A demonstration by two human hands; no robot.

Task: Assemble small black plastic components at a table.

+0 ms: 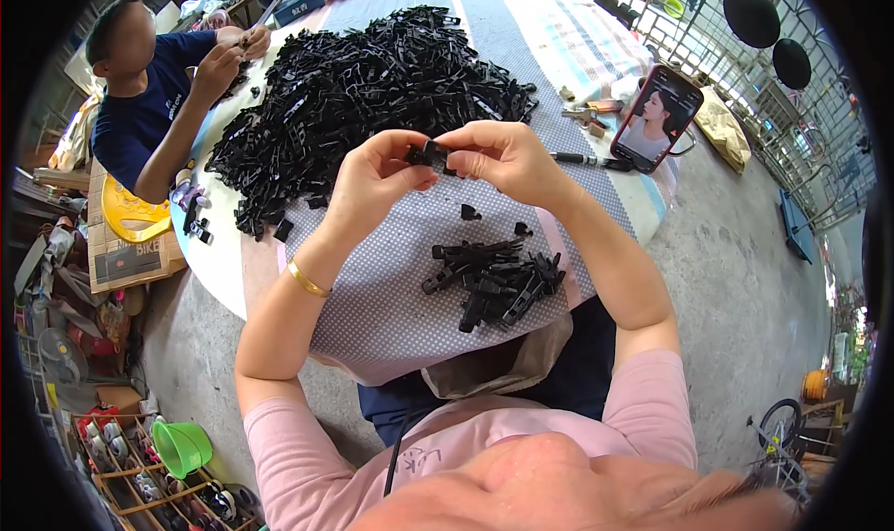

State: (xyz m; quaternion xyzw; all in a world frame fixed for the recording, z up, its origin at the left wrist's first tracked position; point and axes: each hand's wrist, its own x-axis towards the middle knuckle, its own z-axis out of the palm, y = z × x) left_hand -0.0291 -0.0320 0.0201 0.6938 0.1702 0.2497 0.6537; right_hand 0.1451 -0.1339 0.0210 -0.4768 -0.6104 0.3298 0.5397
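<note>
Above the near side of the big heap, my left hand (377,172) and my right hand (507,163) meet, fingertips almost touching. Both pinch small black plastic parts (428,153); fingers cover much of them, so I cannot tell whether they are one piece or two. Beyond my hands spreads a large heap of black plastic clip-like parts (372,79). Closer to me, a smaller pile of long black clip-like parts (498,284) lies on the dotted cloth. Two loose small black pieces, one piece (470,212) and another piece (523,228), sit between my hands and that pile.
A phone (656,121) showing a picture stands at the right on a holder with a black rod (587,159). Pliers-like tools (591,110) lie behind it. Across the left side, a co-worker (154,102) handles a small thing. A brown bag (507,368) hangs at the near table edge.
</note>
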